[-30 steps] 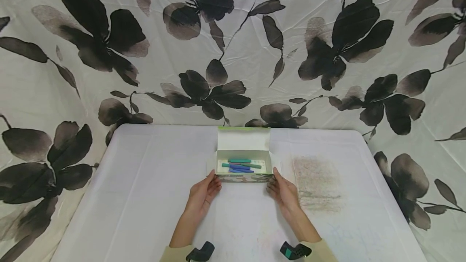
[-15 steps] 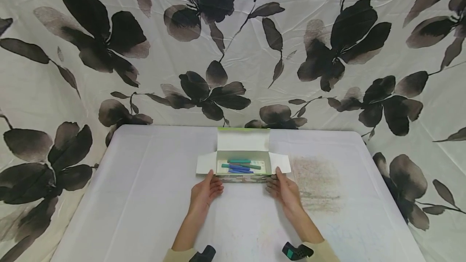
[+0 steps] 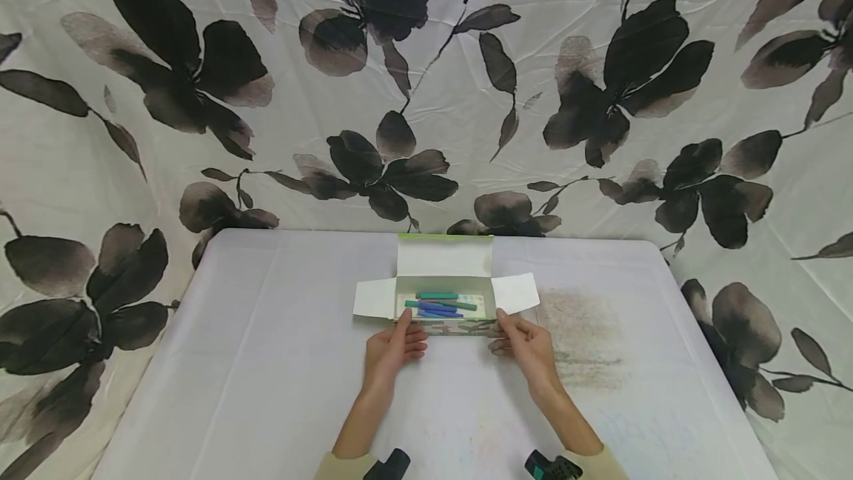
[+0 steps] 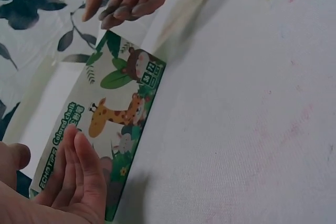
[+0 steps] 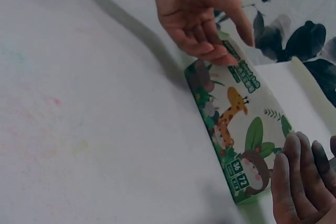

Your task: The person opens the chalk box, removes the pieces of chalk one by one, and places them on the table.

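Observation:
A coloured chalk box [image 3: 460, 328] stands on the white table with its back lid [image 3: 444, 256] raised. Its left flap [image 3: 375, 298] and right flap [image 3: 516, 292] stick out sideways. Several green chalk sticks [image 3: 437, 295] and blue chalk sticks [image 3: 436, 306] lie inside. My left hand [image 3: 386, 358] is at the box's front left, thumb at the top edge and extended fingers before the printed front [image 4: 113, 114]. At the front right corner is my right hand [image 3: 531, 358], thumb by the edge, fingers loosely extended; dark smudges mark its fingertips [image 4: 123, 12].
A brownish smeared patch [image 3: 580, 339] marks the table [image 3: 266, 361] right of the box. Faint coloured chalk traces [image 5: 55, 100] show nearer the front. A floral cloth [image 3: 506, 95] hangs behind the table's far edge.
The side flaps, barely visible at first, now spread outward. My left hand has slid right from the left flap along the box front; my right hand has shifted slightly off the right flap.

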{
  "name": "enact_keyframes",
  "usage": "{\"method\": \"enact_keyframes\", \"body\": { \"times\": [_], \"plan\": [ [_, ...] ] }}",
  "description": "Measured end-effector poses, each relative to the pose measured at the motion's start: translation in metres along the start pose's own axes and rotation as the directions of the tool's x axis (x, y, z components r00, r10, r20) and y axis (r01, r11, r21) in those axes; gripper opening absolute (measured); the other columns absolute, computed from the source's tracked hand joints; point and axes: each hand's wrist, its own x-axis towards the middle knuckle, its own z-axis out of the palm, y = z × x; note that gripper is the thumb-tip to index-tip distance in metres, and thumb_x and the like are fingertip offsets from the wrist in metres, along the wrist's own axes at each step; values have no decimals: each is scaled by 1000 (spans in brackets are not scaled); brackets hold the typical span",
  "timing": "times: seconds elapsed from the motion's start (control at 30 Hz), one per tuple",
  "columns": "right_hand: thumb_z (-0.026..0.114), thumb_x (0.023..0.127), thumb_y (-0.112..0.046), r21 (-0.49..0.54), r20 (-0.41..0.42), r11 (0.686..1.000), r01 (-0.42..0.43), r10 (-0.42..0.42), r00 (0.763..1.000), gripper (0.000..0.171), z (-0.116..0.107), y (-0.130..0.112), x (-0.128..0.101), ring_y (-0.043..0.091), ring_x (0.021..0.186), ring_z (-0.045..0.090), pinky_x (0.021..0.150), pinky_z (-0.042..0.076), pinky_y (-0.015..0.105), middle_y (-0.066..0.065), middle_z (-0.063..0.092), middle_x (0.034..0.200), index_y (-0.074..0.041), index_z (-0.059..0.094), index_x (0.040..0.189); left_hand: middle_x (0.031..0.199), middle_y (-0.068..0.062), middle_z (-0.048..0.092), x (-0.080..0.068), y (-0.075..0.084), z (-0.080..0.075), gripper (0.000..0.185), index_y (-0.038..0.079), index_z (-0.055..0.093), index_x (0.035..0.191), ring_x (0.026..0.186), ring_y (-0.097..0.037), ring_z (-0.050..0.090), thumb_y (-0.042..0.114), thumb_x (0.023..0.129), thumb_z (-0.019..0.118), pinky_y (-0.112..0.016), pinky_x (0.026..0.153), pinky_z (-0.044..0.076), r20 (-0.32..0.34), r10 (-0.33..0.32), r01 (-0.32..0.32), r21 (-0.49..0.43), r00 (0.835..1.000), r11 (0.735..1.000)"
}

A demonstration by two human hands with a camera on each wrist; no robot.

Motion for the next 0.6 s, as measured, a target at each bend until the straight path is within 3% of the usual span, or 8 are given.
{"method": "enact_keyframes", "body": {
  "times": [0.2, 0.37, 0.5, 0.6],
  "plan": [
    [69, 100, -39, -62, 108, 991, 118, -111, 988, 45, 1, -7, -4, 22, 72, 72, 72, 64, 34, 25, 74, 90, 5, 72, 101, 95, -19, 77, 2, 0, 3, 64, -13, 71, 108, 71, -12, 72, 50, 101, 64, -23, 67, 62, 7, 10, -10, 18, 1000, 1000],
    [68, 102, -33, -122, 191, 971, 208, -182, 965, 38, 3, -21, -2, 25, 72, 73, 71, 64, 34, 24, 74, 84, 5, 72, 99, 95, -18, 77, 3, -2, 2, 61, -14, 71, 109, 71, -12, 71, 46, 102, 63, -23, 67, 61, 15, 5, -5, 0, 1000, 1000],
    [68, 102, -30, -185, 237, 938, 292, -246, 940, 35, 5, -34, 4, 27, 76, 73, 72, 64, 35, 21, 75, 86, 4, 72, 99, 92, -16, 77, 4, -2, 1, 57, -15, 70, 109, 69, -11, 70, 42, 103, 64, -23, 66, 61, 13, -5, 6, -39, 1000, 999],
    [69, 101, -30, -246, 266, 895, 373, -307, 914, 31, 7, -43, 10, 25, 81, 73, 75, 63, 37, 16, 76, 87, 1, 74, 100, 91, -15, 77, 4, 0, 0, 56, -16, 69, 110, 69, -11, 71, 39, 103, 65, -22, 65, 61, 16, -15, 15, -51, 1000, 999]
  ]
}}
